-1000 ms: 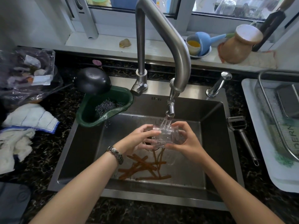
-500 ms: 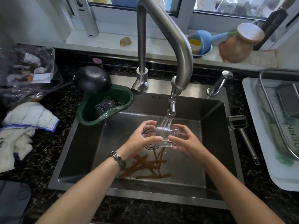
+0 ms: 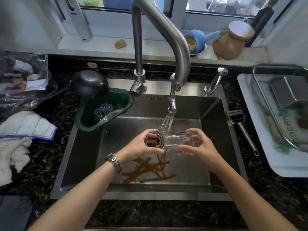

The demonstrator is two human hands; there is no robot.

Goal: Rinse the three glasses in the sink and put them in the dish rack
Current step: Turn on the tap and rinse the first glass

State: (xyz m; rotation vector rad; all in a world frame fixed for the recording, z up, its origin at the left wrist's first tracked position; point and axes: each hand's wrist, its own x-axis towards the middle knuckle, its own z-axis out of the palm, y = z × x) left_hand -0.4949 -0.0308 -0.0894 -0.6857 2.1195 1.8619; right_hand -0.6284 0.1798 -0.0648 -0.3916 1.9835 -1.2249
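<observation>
A single head-worn, wide-angle view looks forward and steeply down from above the counter's near edge, facing the window wall. The sink [image 3: 215, 124] sits centre frame, close below; the faucet [image 3: 160, 39] rises toward the lens. Both forearms enter from the bottom edge. The dish rack [image 3: 260, 90] is cut off at right. Edges bend noticeably.

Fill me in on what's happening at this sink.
A person is rinsing a clear drinking glass under water running from the steel faucet. Both hands grip it over the stainless sink: the left hand at one end, the right hand at the other. Orange peel strips lie on the sink floor. The wire dish rack on the right shows no glasses.
</observation>
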